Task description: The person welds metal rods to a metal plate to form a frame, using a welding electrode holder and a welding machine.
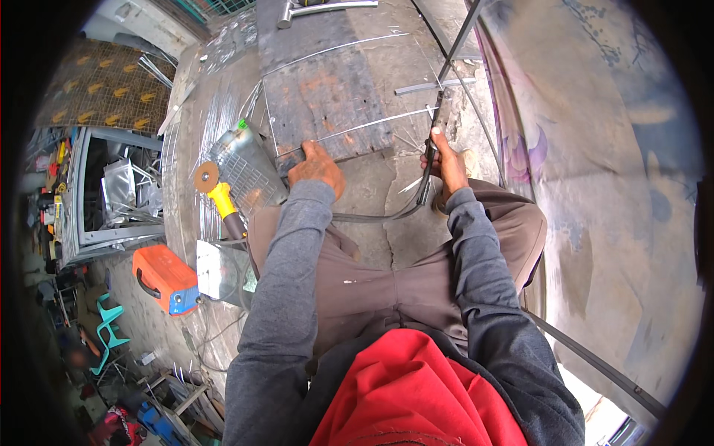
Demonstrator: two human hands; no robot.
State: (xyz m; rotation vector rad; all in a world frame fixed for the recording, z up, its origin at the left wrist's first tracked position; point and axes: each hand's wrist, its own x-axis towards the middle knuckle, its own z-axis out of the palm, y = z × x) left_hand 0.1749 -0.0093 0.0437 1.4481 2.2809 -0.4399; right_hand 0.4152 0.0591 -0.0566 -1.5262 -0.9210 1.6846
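My right hand (446, 162) is wrapped round a black welding electrode holder (431, 152), and its dark cable (379, 218) loops down between my knees. My left hand (318, 172) is at the near edge of a dark, scuffed board (327, 97), its fingers curled at the end of a thin metal rod (372, 123). That rod slants across the board toward the holder; whether the jaws clamp it I cannot make out. Farther back, another thin rod (335, 50) crosses the board.
An angle grinder (221, 199) with a yellow body rests left of my knee, by a metal box (253, 163) and wire mesh. An orange welding machine (165, 279) stands farther left. A hammer (286, 13) lies at the back. Dark metal bars (462, 37) and a patterned cloth (595, 186) border the right.
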